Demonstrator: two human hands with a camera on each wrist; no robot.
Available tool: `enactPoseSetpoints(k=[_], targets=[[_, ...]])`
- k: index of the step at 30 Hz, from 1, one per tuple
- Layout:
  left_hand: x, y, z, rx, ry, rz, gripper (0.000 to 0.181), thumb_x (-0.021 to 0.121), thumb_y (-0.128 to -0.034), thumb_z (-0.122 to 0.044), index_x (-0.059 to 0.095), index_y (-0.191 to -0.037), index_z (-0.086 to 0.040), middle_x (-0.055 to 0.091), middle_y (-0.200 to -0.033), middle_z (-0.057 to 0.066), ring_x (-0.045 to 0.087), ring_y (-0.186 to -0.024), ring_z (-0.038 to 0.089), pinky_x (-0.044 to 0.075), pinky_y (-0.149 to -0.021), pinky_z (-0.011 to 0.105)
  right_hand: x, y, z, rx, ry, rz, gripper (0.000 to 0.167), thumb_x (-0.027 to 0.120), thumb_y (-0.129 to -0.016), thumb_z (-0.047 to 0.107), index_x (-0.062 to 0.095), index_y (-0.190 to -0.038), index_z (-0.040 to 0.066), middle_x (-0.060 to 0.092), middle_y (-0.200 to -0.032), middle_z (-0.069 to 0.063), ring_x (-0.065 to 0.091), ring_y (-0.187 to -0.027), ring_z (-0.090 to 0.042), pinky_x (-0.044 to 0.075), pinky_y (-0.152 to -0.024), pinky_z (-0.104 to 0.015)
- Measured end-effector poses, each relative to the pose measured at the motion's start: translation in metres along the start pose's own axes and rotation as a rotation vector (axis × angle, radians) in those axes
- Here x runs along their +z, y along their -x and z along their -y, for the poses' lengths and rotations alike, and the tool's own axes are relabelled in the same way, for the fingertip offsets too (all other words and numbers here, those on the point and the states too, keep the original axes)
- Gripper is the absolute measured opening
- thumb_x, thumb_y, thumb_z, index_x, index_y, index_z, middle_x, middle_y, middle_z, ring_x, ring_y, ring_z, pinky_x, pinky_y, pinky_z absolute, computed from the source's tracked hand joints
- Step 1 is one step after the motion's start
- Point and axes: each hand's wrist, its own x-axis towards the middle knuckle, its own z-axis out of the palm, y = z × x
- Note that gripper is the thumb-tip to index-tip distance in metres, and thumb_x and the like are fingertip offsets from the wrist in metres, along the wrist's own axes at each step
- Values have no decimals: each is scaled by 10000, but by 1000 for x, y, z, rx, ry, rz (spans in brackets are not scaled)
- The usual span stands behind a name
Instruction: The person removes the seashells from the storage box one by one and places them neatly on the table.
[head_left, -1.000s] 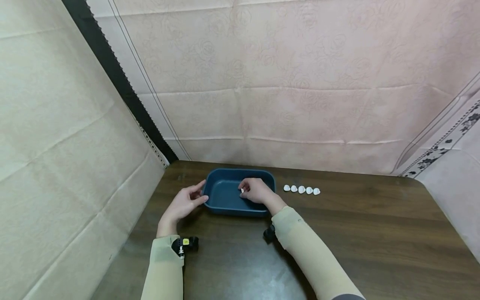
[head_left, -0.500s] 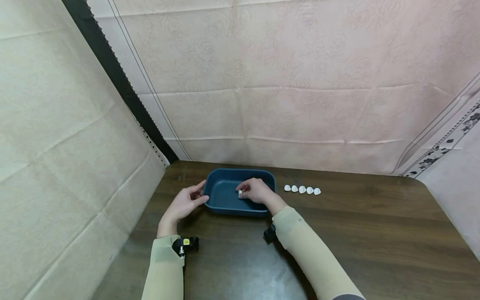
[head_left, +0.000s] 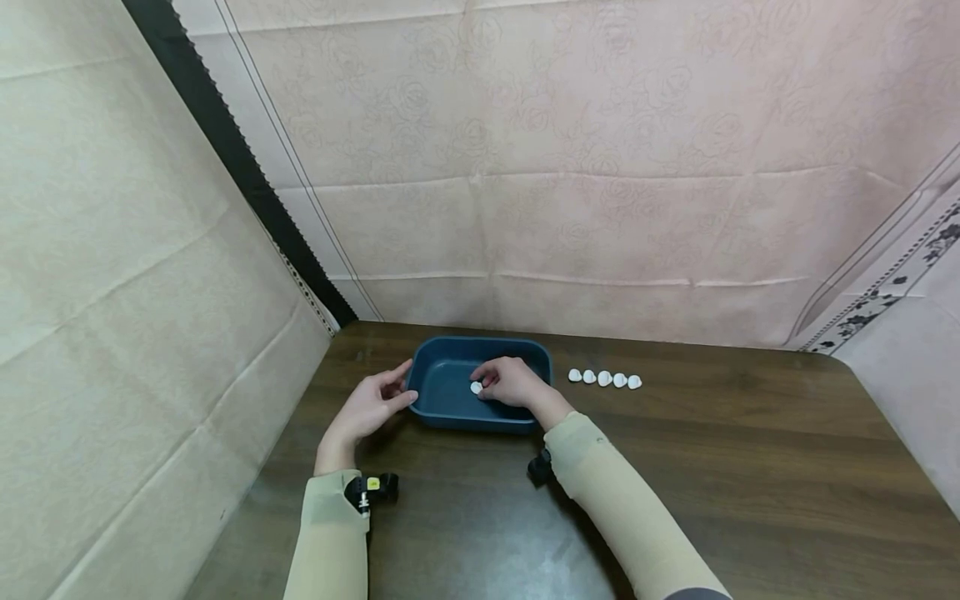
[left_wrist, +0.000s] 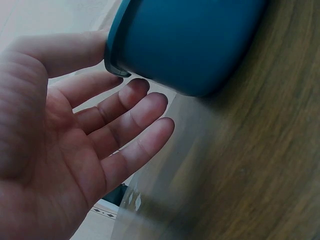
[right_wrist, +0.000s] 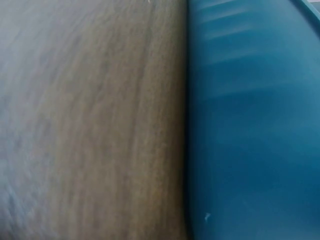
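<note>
In the head view, a dark blue rectangular tub stands on the table. My left hand is at its left end, thumb and index finger touching the rim. The left wrist view shows the tub and my left hand with its other fingers loosely extended beneath the rim. My right hand reaches inside the tub, its fingertips at a small round white piece that they appear to pinch. The right wrist view holds only the tub's outer side and wood; my right hand is outside it.
Several similar small white pieces lie in a row on the brown wooden table, right of the tub. A pale patterned cloth hangs behind the table, with another pale cloth at the left.
The white piece has shifted slightly left at my right fingertips and shows more of its round face. My left hand and the tub have stayed in place.
</note>
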Motion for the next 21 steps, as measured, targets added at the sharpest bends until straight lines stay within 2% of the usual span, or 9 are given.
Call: enactPoseSetpoints(k=[7,14,21], targets=[[0,-1,2,-2,8,2,623,737,-1033,-241,515,-1600,-108,635,-1048,91,563,-966,266,465,-826,420,0,0,1,5,-18,5,214,782,-988,104,796,-1201,109,715,-1014,-3,611,-940,-189,518,-931,-405],[0,0,2,4,10,4,643,745,-1027,-283,514,-1600,-105,636,-1051,89,563,-964,263,466,-823,418,0,0,1,-10,-8,19,281,784,-981,95,779,-1259,137,680,-995,0,595,-917,-192,502,-883,-385],[-1,0,1,-9,7,2,626,734,-1035,-264,514,-1602,-113,640,-1063,93,563,-982,269,466,-829,419,0,0,1,-2,-12,26,224,780,-986,96,799,-1204,144,686,-1002,3,596,-936,-198,508,-902,-393]])
